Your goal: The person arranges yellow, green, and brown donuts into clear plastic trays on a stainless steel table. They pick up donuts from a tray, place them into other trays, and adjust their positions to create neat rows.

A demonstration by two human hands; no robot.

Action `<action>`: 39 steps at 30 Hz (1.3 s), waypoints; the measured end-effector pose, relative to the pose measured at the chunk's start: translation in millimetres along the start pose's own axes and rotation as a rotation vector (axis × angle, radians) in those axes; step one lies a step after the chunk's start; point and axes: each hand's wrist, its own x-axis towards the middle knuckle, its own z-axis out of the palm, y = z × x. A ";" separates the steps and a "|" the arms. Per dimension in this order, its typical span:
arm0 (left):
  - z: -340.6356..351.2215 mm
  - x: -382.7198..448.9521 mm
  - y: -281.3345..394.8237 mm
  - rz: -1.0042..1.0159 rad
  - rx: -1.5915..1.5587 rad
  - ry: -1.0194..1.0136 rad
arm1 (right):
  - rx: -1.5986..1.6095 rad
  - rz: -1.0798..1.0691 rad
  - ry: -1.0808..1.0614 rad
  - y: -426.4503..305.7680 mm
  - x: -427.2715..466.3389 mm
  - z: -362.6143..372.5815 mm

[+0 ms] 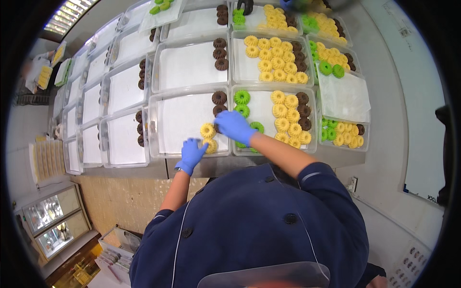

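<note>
My left hand (192, 154), in a blue glove, is at the front of a clear plastic container (154, 126) lined with white paper. Its fingers are apart, and the thumb meets the edge of a yellow ring-shaped cake (210, 146). Another yellow cake (207, 130) lies just behind that one. My right hand (235, 126), also gloved in blue, reaches across the container's right wall. Its fingertips are at a partly covered chocolate-brown cake (217, 129); whether they grip it is hidden. Two more brown cakes (219, 97) stand behind in the same column.
The adjoining container (314, 118) holds green cakes (242, 97), yellow cakes (282, 125) and brown cakes (304, 123). A paper sheet (344, 97) with two green cakes lies over containers at right. More lined containers (126, 97) fill the left. A black-gloved hand (245, 6) is at the far side.
</note>
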 end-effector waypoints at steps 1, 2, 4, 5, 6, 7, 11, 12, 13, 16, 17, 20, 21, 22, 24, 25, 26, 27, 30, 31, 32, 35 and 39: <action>6.3 -2.6 -7.6 -0.022 0.059 -0.165 | -0.093 -0.060 0.014 -4.4 20.3 17.1; 13.6 -4.5 -11.7 0.003 0.030 -0.095 | -0.248 -0.105 0.043 -7.9 29.8 31.3; 23.3 -6.8 -15.1 -0.003 -0.012 -0.041 | -0.503 -0.185 0.094 -12.9 45.4 51.6; 25.3 -5.8 -15.4 -0.022 -0.007 -0.029 | -0.442 -0.149 0.011 -12.6 50.2 56.0; 26.5 -5.6 -14.4 -0.056 -0.004 -0.048 | -0.378 -0.085 -0.155 -12.1 51.3 57.0; 26.3 -5.1 -13.4 -0.096 -0.004 -0.063 | -0.297 -0.047 -0.305 -12.4 50.7 56.3; 22.3 -5.9 -8.5 -0.118 0.000 -0.077 | -0.114 0.067 -0.335 -26.3 51.3 47.5; 21.5 -6.5 -7.3 -0.123 -0.004 -0.076 | -0.060 0.062 -0.275 -34.4 51.8 45.0; 21.1 -7.0 -6.4 -0.125 -0.012 -0.071 | -0.024 0.094 -0.279 -41.0 51.4 40.5; 22.5 -5.8 -7.0 -0.160 0.024 -0.117 | 0.094 -0.046 -0.085 -54.1 48.4 15.6; 23.1 -4.5 -8.7 -0.145 0.001 -0.116 | 0.172 0.002 0.042 -49.3 44.0 1.2; 19.6 -2.5 -17.9 -0.137 -0.157 -0.113 | 0.465 0.305 0.163 9.2 -4.3 -60.4; 14.8 -1.6 -21.4 -0.163 -0.257 -0.120 | 0.620 0.381 0.248 33.4 -27.0 -78.9; 12.0 -1.7 -20.5 -0.214 -0.357 -0.130 | 0.552 0.505 0.130 57.4 -47.6 -94.1; 2.9 -2.9 -13.6 -0.084 -0.319 0.019 | 0.486 0.558 0.007 83.4 -83.3 -96.3; -2.9 -3.1 -6.6 -0.032 -0.301 0.091 | 0.474 0.565 -0.045 90.1 -99.6 -91.6; -7.2 1.0 4.0 -0.009 -0.346 0.097 | 0.453 0.612 -0.137 96.6 -112.3 -87.0; -9.9 5.4 17.8 0.056 -0.475 0.036 | 0.380 0.513 -0.084 100.5 -121.5 -80.9; -6.6 28.4 71.6 0.222 -0.773 -0.168 | 0.177 0.355 -0.018 105.3 -132.2 -65.8; -0.4 36.1 92.6 0.282 -0.816 -0.243 | 0.126 0.314 -0.049 107.3 -131.5 -63.6; 6.3 39.8 111.6 0.348 -0.750 -0.283 | 0.075 0.275 -0.080 109.5 -130.0 -62.5; 26.5 57.0 155.7 0.592 -0.462 -0.386 | -0.038 0.166 -0.158 117.7 -125.5 -63.6; 40.3 61.0 165.9 0.648 -0.295 -0.458 | -0.239 0.056 -0.245 117.7 -128.7 -60.0</action>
